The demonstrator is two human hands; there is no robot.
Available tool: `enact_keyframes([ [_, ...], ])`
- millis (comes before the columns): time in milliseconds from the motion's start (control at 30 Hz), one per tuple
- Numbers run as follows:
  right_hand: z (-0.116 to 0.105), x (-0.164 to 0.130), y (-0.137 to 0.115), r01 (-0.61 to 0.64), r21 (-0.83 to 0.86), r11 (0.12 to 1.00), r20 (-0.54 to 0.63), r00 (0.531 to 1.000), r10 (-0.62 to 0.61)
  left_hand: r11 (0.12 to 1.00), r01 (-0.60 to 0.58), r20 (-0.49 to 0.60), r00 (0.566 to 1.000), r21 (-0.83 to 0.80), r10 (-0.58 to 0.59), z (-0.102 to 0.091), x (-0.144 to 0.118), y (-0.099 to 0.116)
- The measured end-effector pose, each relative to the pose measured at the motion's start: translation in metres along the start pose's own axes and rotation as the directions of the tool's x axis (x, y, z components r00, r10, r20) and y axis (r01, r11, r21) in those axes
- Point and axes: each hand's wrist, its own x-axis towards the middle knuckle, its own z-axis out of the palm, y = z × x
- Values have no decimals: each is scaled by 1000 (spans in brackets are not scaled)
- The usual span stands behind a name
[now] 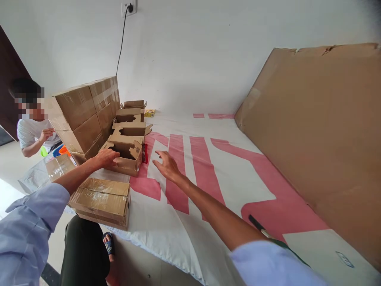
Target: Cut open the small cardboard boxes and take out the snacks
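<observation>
My left hand (106, 159) is at the near left corner of an open cardboard box (126, 166), its fingers slightly bent over the near rim. Whether they touch the cardboard is hard to tell. To the right of that box, my right hand (167, 166) hovers above the cloth, thumb and fingers apart and nothing in them. A red packet (145, 153) lies against the box's right side. Behind stand several more open boxes (131, 129) in a row, flaps up. Closest to me is a closed, taped carton (99, 200).
Taped cartons (81, 111) are stacked to the left. A white cloth with red print (205, 171) covers the table. One large cardboard sheet (315, 131) leans at right, near a dark-handled tool (257, 223). Another person (35, 133) sits at far left. A yellow pack (149, 113) lies by the wall.
</observation>
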Motion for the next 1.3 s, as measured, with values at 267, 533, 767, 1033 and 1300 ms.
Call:
enact_keyframes([
  [267,-57,-199,32,144,-89,986,-6,989,-145,993,114,-11,993,-9,-114,3,27,21],
  [533,-49,-241,44,276,-299,913,-103,942,-319,978,209,-32,977,-7,-209,-7,64,13],
  [767,-47,-238,38,272,-337,901,-120,937,-328,962,270,-74,960,-28,-272,-9,98,-1],
  [1033,-47,-237,37,268,-357,895,-123,936,-330,937,340,-92,933,-85,-347,-12,137,-5],
  [1300,-44,-236,37,271,-360,893,-115,937,-331,936,335,-154,924,-110,-349,-22,123,12],
])
